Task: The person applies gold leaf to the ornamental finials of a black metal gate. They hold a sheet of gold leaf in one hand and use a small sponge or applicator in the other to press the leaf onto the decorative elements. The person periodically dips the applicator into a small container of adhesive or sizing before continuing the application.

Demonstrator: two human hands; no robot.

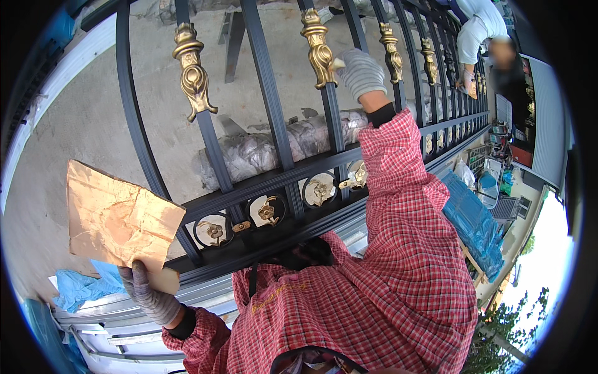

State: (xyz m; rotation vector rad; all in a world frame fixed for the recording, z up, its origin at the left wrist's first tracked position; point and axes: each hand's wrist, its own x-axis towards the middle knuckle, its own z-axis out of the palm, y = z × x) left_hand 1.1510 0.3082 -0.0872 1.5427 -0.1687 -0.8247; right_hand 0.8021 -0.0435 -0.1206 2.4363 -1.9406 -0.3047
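My left hand, in a grey striped glove, grips the lower edge of a piece of cardboard smeared with gold paint. A crumpled darker patch marks its middle. My right hand, gloved alike, is closed on a small pale piece, perhaps a sponge; its kind is not clear. That piece is at the side of a gold ornament on a bar of the black metal fence panel. More gold ornaments, such as this one, sit on other bars.
Below the bars runs a row of rings with gold flowers. Plastic-wrapped bundles lie under the panel on the concrete floor. At the far right another person reaches to the panel. Blue sheeting lies at the right.
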